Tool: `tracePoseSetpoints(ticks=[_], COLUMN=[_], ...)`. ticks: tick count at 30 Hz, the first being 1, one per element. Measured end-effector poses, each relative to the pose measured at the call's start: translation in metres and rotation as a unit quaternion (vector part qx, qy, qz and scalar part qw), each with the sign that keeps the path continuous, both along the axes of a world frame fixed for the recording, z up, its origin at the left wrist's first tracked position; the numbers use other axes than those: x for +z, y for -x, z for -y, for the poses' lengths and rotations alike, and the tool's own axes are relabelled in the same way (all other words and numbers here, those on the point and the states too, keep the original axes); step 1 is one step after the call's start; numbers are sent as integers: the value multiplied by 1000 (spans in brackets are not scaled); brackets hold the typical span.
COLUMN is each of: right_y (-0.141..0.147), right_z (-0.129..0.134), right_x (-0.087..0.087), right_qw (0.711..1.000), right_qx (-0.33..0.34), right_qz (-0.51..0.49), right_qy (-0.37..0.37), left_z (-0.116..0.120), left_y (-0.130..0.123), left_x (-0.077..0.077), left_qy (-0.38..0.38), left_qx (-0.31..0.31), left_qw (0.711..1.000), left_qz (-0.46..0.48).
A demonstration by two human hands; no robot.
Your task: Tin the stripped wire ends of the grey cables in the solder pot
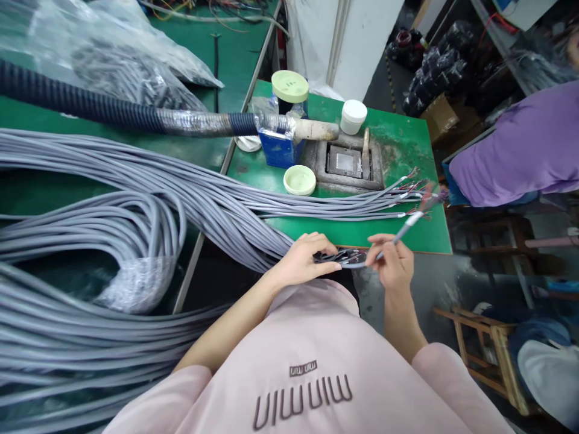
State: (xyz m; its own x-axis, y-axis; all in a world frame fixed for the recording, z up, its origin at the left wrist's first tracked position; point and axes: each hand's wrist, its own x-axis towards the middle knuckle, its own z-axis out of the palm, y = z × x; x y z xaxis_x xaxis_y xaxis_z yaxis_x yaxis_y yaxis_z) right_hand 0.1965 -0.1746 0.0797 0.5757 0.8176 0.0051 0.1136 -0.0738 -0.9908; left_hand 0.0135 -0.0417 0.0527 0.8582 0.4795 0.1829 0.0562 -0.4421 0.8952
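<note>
My right hand (392,260) pinches a grey cable (401,232) near its end and holds it up at a slant. The end has a white band and fanned-out thin wires, smeared by motion. My left hand (307,256) is closed over a bundle of grey cables (266,246) at the bench's near edge, thumb on the near side. Dark wire ends (350,254) show between my hands. Beyond them, another row of grey cables (325,208) lies across the green board (425,232), stripped wire ends to the right.
A solder pot (332,161) with a wooden-handled scraper (366,154) sits in the board. A ribbed hose (113,108) reaches toward it. Nearby are a blue box (280,150), a pale green dish (299,181) and a white jar (353,117). A person in purple (520,147) is at right.
</note>
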Motion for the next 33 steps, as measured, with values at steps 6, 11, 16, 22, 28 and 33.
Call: tracePoseSetpoints(ticks=[6, 11, 16, 22, 28, 33], right_y=[26, 31, 28, 29, 32, 31], right_z=[-10, -15, -14, -20, -23, -23], right_x=[5, 4, -2, -3, 0, -4], right_qw=[967, 938, 963, 968, 966, 963], right_qx=[243, 328, 231, 188, 201, 177], right_qz=[42, 58, 120, 161, 156, 202], right_qy=[69, 99, 63, 50, 50, 33], left_z=[2, 3, 9, 5, -3, 2], left_y=[-6, -13, -17, -22, -21, -22], left_x=[18, 21, 22, 20, 20, 21], left_qy=[261, 379, 440, 462, 494, 543], left_qx=[57, 122, 116, 156, 215, 229], left_qw=[955, 905, 876, 850, 807, 770], left_qz=[128, 153, 161, 202, 240, 243])
